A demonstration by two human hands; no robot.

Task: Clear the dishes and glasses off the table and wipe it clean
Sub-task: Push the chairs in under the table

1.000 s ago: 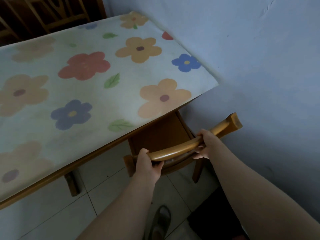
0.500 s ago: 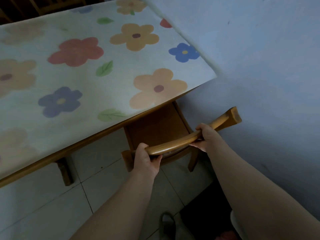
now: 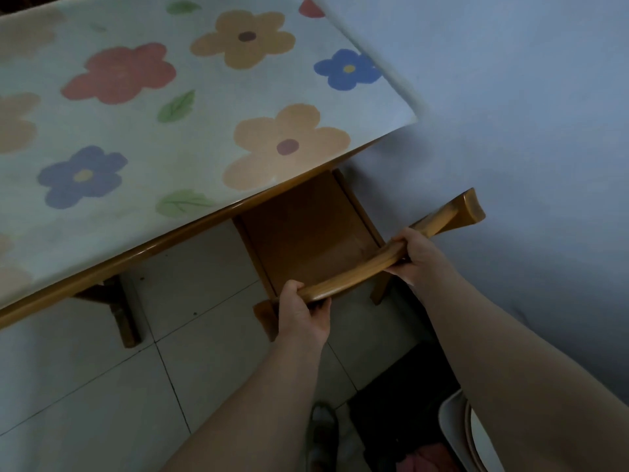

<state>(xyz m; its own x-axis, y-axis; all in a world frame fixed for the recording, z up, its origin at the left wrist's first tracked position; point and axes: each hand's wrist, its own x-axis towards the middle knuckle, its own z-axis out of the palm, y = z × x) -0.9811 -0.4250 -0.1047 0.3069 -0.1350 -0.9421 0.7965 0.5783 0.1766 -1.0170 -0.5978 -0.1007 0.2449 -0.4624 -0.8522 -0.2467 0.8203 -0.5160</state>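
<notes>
Table (image 3: 177,238): wood, flowered cloth (image 3: 190,137) on top, upper left.
Chair (image 3: 308,233): seat partly under table edge, by wall (image 3: 510,114).
L hand (image 3: 303,315): fingers clamped on chair's top rail (image 3: 354,275), left end.
R hand (image 3: 420,255): fingers clamped on rail, nearer right end.

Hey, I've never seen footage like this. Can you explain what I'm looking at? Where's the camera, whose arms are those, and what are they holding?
There is no machine here. A person wears a wide-angle camera on their head that looks forward and down, so the two bare arms reaching in from the bottom are their own. The left hand and the right hand both grip the curved top rail of a wooden chair. Its seat sits partly under the table. On the table lies a cloth printed with flowers and leaves. Below is a tiled floor, and on the right a plain wall.
</notes>
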